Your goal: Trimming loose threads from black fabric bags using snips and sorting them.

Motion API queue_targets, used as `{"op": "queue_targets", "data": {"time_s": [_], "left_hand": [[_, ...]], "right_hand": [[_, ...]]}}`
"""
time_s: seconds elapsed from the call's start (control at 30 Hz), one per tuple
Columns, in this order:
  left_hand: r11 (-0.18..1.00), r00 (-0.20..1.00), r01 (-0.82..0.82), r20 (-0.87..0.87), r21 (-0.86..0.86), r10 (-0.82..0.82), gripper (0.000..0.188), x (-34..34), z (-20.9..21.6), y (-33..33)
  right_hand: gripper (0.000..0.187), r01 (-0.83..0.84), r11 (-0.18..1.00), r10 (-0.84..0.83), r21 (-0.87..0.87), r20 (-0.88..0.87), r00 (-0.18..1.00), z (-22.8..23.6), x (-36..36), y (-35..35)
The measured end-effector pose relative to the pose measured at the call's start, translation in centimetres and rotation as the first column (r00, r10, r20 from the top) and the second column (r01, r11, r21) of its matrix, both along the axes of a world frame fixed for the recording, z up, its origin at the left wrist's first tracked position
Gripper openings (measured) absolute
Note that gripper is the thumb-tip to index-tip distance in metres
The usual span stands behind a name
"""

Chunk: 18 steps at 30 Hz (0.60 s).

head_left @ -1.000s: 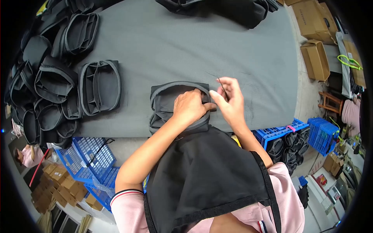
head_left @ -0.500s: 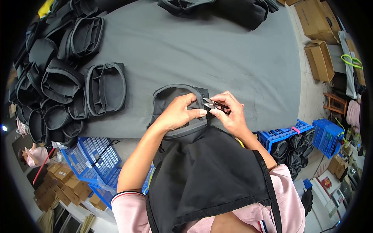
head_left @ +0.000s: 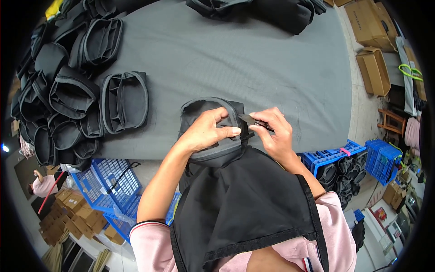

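A black fabric pouch (head_left: pixel 215 156) with a grey zip edge lies at the table's near side, its opening facing up. My left hand (head_left: pixel 209 131) grips its right rim, thumb on the outside and fingers bent over the edge. In my right hand (head_left: pixel 276 131) is a pair of small black-handled thread snips (head_left: pixel 253 121), squeezed together. The blades point left and reach the pouch's right edge, close to my left fingers. Whether a thread lies between the blades is too small to tell.
Many similar black pouches (head_left: pixel 72 95) are heaped on the left of the grey-covered table (head_left: pixel 226 59). More black bags (head_left: pixel 281 13) lie at its far edge. Blue crates (head_left: pixel 108 181) stand below left and right. Cardboard boxes (head_left: pixel 374 70) sit right; another person (head_left: pixel 43 185) is far left.
The snips' blades have gone from spread to closed, and my right hand has drawn slightly right. My left hand keeps its hold on the pouch.
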<state>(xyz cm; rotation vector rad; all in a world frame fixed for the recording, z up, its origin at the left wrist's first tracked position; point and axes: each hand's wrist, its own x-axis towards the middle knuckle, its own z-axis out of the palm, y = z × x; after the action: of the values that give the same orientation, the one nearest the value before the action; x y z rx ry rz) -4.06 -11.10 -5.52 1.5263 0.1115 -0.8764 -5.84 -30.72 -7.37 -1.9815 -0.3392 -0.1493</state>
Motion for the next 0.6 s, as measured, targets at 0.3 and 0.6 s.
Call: {"op": "queue_targets", "data": {"time_s": [0.3,0.6], "left_hand": [[0.994,0.991,-0.109,0.073,-0.02,0.11,0.029,-0.7,-0.1,1.0],[0.974,0.976,-0.195,0.069,-0.119,0.204,0.021,-1.1,0.1,1.1]], "right_hand": [[0.023,-0.057,0.992,0.089,0.112,-0.31,0.946,1.2,-1.3,-0.9],[0.026,-0.174,0.965,0.234,0.195,-0.346,0.909,1.1,-1.6,-0.2]]}}
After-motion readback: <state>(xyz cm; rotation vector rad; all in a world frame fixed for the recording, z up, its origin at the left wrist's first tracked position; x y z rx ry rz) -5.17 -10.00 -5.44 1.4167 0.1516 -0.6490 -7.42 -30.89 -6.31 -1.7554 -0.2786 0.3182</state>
